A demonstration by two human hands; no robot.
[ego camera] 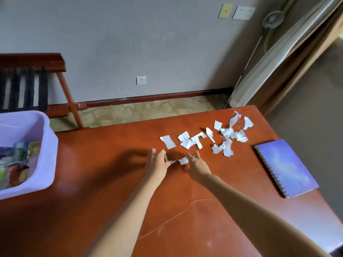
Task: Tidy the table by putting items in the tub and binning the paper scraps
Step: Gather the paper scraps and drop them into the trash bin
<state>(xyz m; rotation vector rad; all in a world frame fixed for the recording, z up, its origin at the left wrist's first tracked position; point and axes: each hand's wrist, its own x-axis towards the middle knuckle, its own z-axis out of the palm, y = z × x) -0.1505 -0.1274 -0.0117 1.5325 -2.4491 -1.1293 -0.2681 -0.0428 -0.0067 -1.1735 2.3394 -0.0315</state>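
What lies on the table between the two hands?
In the head view, a few small white paper scraps lie between the left hand and the right hand, on the table.

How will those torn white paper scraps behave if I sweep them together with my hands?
The paper scraps look thin and crumpled, so they are probably very light and floppy and may scatter or flutter. Several curl up off the table, so they should pinch easily. Flat ones may slide on the glossy wood rather than lift. Both the left hand and right hand are at the nearest scraps.

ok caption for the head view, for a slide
Both hands, left and right, gather paper scraps on the table, between tub and notebook.
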